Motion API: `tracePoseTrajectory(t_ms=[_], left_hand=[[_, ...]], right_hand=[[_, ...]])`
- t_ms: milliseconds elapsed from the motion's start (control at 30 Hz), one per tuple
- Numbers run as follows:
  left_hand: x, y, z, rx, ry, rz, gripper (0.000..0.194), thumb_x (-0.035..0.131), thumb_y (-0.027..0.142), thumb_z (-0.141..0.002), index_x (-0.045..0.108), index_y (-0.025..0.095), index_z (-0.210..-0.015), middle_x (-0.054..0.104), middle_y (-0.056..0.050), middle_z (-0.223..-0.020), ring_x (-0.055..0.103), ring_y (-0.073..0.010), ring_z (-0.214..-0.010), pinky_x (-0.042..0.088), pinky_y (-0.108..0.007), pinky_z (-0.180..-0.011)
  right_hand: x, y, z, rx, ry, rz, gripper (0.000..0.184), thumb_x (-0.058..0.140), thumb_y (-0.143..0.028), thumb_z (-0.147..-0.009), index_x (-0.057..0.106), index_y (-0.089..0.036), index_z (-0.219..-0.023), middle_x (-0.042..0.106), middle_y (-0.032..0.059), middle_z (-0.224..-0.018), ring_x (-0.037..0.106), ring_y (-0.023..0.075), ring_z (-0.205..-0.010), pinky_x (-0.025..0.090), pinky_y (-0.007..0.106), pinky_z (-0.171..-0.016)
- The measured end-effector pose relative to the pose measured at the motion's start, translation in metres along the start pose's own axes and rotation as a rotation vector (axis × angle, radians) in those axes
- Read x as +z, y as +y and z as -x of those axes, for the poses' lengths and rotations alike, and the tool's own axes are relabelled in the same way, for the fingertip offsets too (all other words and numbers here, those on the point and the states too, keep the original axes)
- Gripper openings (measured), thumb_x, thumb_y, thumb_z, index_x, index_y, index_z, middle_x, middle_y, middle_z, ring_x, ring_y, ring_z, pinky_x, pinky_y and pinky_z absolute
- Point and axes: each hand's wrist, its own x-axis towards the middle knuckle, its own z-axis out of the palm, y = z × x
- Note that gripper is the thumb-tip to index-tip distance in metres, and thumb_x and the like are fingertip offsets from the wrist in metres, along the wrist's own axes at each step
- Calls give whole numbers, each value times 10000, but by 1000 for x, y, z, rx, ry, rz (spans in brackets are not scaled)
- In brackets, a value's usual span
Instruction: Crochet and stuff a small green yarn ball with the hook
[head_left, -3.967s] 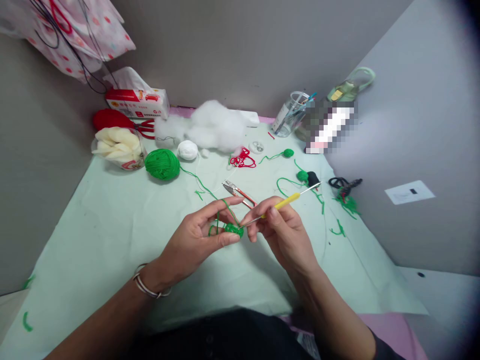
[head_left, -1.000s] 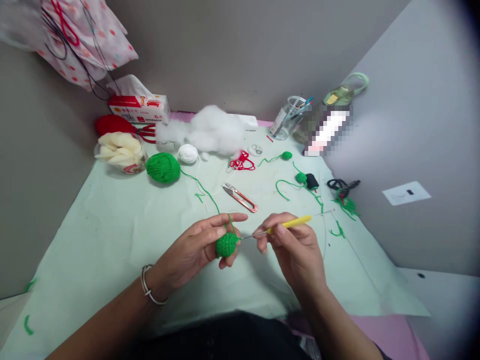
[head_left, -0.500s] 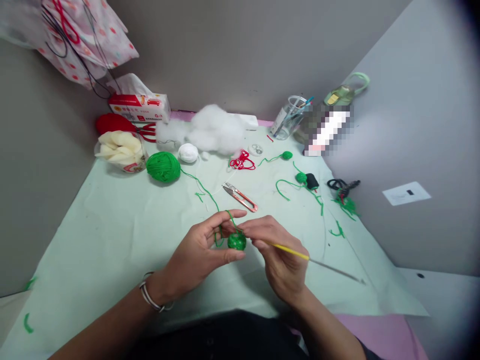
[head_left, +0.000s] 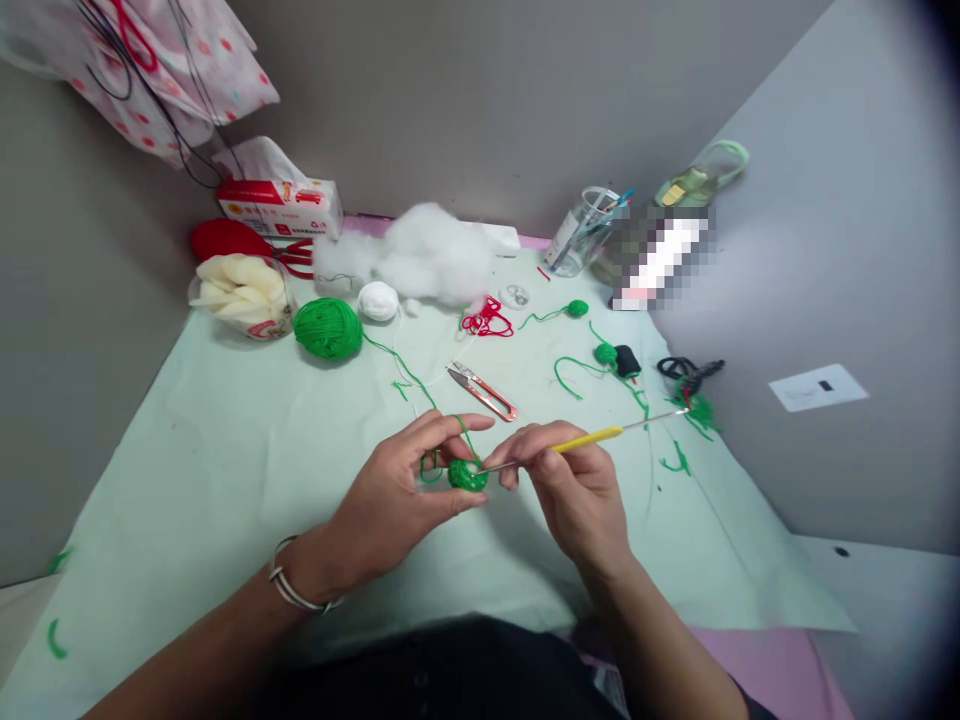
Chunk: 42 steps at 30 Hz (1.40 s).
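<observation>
Between the thumb and fingers of my left hand (head_left: 401,485) is a small green crocheted ball (head_left: 466,476), with pale stuffing showing at its top. Green yarn runs over my left index finger and down to the ball. My right hand (head_left: 581,485) is closed around the yellow grip of a crochet hook (head_left: 589,440). One thin metal end of the hook reaches the top of the ball; the other points up to the right. From my left hand the yarn leads back to a ball of green yarn (head_left: 328,329). Thread snips (head_left: 484,390) lie just beyond my hands.
White stuffing (head_left: 431,258) and a white yarn ball (head_left: 378,300) lie behind. A tub (head_left: 241,295), a tissue box (head_left: 281,208), a cup of tools (head_left: 581,235) and a bottle (head_left: 679,195) stand around the edge. Red yarn (head_left: 487,318) and small green pieces (head_left: 606,354) lie about.
My right hand has turned, swinging the hook's far end upward, and its fingers have drawn back from the green ball. The ball has tilted and shifted slightly left, showing pale stuffing.
</observation>
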Motion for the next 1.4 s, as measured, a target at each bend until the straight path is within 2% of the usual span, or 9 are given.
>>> tracePoseTrajectory(t_ms=[433, 600, 700, 800, 900, 967, 1067, 1200, 1400], left_hand=[[-3, -4, 0, 34, -11, -182, 519, 779, 158, -755, 712, 266, -1259, 591, 3, -917, 603, -159, -871, 498, -314, -838], [3, -5, 1, -37, 64, -71, 514, 809, 226, -751, 712, 229, -1255, 619, -10, -910, 600, -162, -833, 529, -309, -821], [11, -12, 7, 6, 128, -2, 431, 790, 305, -813, 723, 232, -1233, 647, -41, -1009, 611, -187, -931, 530, -311, -862], [20, -17, 16, 48, 164, 94, 407, 725, 358, -900, 696, 268, -1297, 635, -43, -1077, 603, -187, -1013, 505, -301, -931], [24, -14, 20, -125, 97, 425, 463, 712, 375, -921, 647, 300, -1373, 613, -14, -1044, 598, -137, -936, 491, -252, -887], [23, -11, 18, -270, 0, 664, 495, 752, 355, -890, 652, 286, -1370, 607, -9, -1024, 588, -120, -908, 479, -232, -853], [17, -8, 12, -326, -116, 834, 567, 828, 270, -815, 667, 255, -1358, 607, -18, -1022, 583, -132, -958, 458, -245, -901], [10, -9, 7, -309, -127, 846, 611, 874, 181, -741, 698, 269, -1320, 594, -7, -1011, 562, -127, -976, 429, -240, -921], [2, -13, 7, -255, -121, 712, 648, 892, 211, -705, 702, 298, -1318, 555, 6, -1002, 524, -116, -940, 410, -226, -884]], right_hand=[[-2, -19, -4, -108, -169, 303, 182, 548, -209, -1023, 729, -208, -1000, 760, 61, -901, 725, 185, -847, 609, 339, -750], [1, -14, 3, -406, -215, 666, 205, 523, -122, -1004, 693, -193, -1094, 772, 107, -1009, 727, 199, -911, 611, 336, -762], [3, -4, 8, -610, -159, 959, 248, 571, -95, -963, 694, -204, -1148, 774, 128, -1078, 729, 222, -949, 628, 330, -750], [5, 4, 13, -754, -49, 1074, 283, 639, -86, -921, 716, -245, -1142, 768, 94, -1019, 732, 223, -910, 639, 325, -716], [5, 3, 17, -857, -1, 1135, 313, 684, -42, -883, 741, -234, -1124, 738, 58, -918, 711, 180, -760, 621, 297, -638], [5, 0, 19, -844, -34, 1105, 337, 682, -37, -890, 736, -215, -1170, 740, 59, -933, 720, 179, -789, 628, 293, -660], [4, -1, 20, -699, -4, 825, 350, 607, -79, -964, 707, -220, -1268, 756, 79, -1028, 736, 187, -901, 645, 294, -702], [4, -1, 19, -481, 33, 418, 326, 560, -141, -1010, 721, -256, -1269, 766, 103, -1116, 745, 208, -961, 654, 328, -706], [0, -15, 12, -338, 13, 300, 230, 613, -137, -982, 779, -232, -1111, 795, 75, -940, 752, 208, -889, 640, 352, -744]])
